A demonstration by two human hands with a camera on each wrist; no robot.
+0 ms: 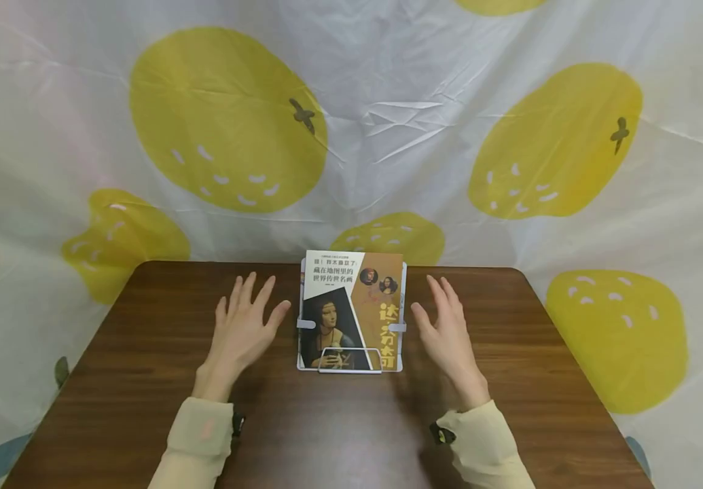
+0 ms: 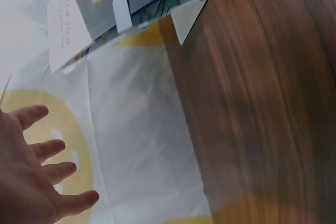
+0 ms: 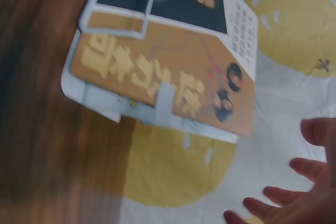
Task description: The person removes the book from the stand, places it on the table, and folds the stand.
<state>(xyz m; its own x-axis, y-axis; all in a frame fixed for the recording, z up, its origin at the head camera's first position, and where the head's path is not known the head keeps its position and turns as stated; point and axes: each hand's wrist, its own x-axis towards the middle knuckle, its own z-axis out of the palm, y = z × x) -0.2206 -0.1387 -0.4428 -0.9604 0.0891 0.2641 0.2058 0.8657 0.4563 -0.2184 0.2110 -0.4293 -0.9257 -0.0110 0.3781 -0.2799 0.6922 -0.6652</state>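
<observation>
A book point(image 1: 333, 326) with a white, brown and dark portrait cover leans upright on a book stand point(image 1: 351, 371) at the table's far middle. White side clips point(image 1: 306, 324) of the stand lie over both edges of the cover, and a wire lip crosses its foot. My left hand point(image 1: 242, 333) is held to the left of the book, fingers spread, touching nothing. To its right, my right hand point(image 1: 449, 333) is likewise apart from the book, with fingers extended. Both wrist views show loose fingers beside the book point(image 2: 113, 3), point(image 3: 173, 61) and nothing in either palm.
The dark wooden table point(image 1: 320, 435) has rounded far corners. Right behind it hangs a white curtain point(image 1: 388, 136) printed with yellow fruit. Dark wristbands point(image 1: 443, 433) show at both cuffs of the pale sleeves point(image 1: 485, 435).
</observation>
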